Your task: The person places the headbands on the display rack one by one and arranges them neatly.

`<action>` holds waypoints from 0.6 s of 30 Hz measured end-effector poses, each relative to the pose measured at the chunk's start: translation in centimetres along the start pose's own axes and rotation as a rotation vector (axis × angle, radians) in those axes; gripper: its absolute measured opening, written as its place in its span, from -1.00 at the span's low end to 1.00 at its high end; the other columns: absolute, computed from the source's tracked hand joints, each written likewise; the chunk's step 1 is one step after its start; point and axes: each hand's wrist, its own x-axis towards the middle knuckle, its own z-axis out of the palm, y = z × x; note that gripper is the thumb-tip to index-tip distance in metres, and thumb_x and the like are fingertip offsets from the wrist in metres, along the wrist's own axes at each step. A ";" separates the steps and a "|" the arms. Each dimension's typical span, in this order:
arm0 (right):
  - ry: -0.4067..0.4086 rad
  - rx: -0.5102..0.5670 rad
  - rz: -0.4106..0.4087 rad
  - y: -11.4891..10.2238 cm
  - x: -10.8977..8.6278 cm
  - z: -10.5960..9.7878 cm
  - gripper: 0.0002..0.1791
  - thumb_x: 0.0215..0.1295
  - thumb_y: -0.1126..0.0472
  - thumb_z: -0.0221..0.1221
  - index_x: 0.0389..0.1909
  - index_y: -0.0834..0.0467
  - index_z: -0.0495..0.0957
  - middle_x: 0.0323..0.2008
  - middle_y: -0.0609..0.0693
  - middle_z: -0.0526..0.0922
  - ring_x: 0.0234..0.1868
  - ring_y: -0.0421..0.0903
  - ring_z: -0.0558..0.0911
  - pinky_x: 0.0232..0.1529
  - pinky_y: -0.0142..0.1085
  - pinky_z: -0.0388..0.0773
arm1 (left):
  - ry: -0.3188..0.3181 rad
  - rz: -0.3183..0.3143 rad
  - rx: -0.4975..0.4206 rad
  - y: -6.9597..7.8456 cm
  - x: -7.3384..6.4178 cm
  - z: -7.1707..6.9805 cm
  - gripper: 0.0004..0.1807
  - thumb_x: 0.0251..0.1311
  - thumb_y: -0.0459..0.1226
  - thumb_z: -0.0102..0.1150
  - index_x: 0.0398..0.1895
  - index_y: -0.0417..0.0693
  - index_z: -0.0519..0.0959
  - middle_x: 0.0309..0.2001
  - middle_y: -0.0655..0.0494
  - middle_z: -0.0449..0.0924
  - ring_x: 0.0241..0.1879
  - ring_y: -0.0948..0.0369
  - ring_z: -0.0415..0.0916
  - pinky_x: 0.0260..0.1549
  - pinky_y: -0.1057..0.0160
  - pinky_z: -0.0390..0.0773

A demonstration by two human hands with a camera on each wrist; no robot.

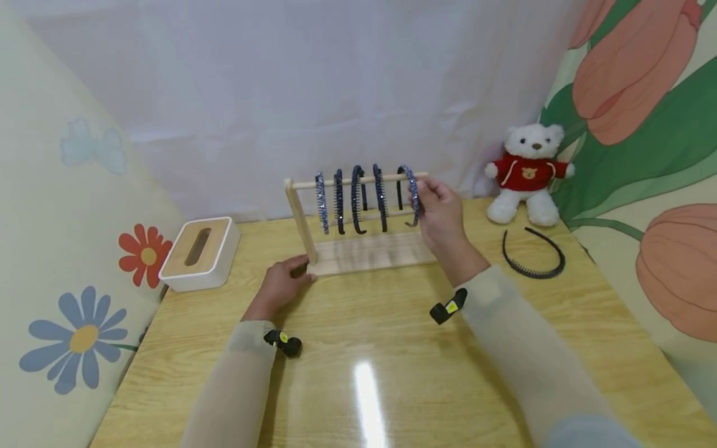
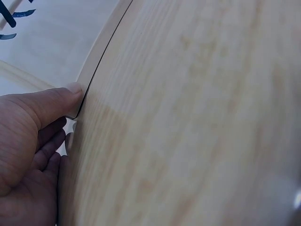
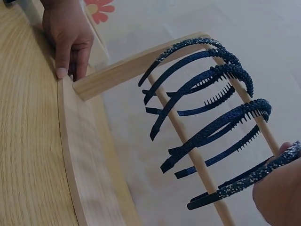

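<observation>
A wooden headband rack with two rods stands towards the back of the table, and several dark glittery headbands hang over its rods. At its right end, my right hand pinches a blue sparkly headband, which loops over the rods. My left hand grips the left front corner of the rack's base, beside the upright. In the left wrist view, the thumb presses on the base's edge, with the other fingers curled below it. The right hand's other fingers are mostly hidden.
A black toothed headband lies on the table to the right. Behind it sits a white teddy bear in a red top. A white tissue box with a wooden lid stands at left. Painted walls flank both sides.
</observation>
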 end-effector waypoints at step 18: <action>0.026 -0.140 -0.038 1.5 -0.1 1.7 -0.87 0.59 0.37 0.24 -0.24 0.20 0.65 -0.23 0.11 0.80 -0.34 -0.20 0.72 -0.26 -0.46 0.71 | 0.009 0.023 0.003 -0.1 -0.3 0.0 -0.34 0.55 -0.15 0.34 0.65 0.05 0.42 0.63 -0.20 0.35 0.66 -0.25 0.21 0.63 -0.29 0.24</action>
